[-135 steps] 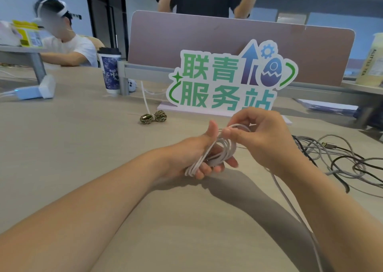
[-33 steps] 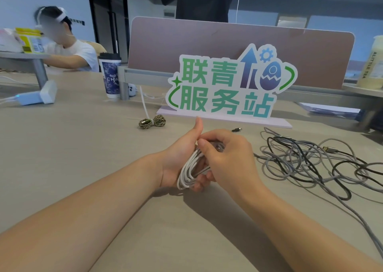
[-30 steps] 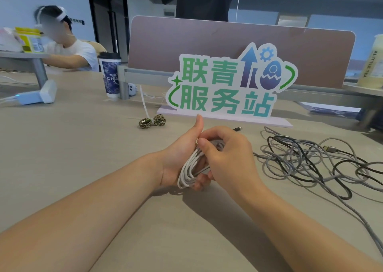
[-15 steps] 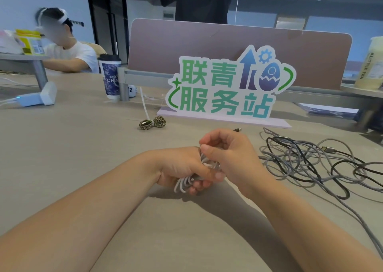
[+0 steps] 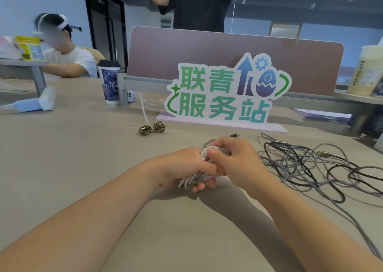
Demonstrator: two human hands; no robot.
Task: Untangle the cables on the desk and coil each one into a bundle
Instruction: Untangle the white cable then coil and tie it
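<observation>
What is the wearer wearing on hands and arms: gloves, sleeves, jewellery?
Nothing worn shows: the left hand and right hand are gloveless, with no rings visible; both forearms are bare to the frame edge, no sleeves, watch or bands. The right thumbnail looks short and unpainted.

head cam | wide-angle | faces fwd+down | close over desk [image 5: 62, 164] | single view

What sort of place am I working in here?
Probably a shared office or service desk: a long beige desk with a mauve partition screen carries a white standing sign with green Chinese lettering and a lidded blue paper cup.
</observation>
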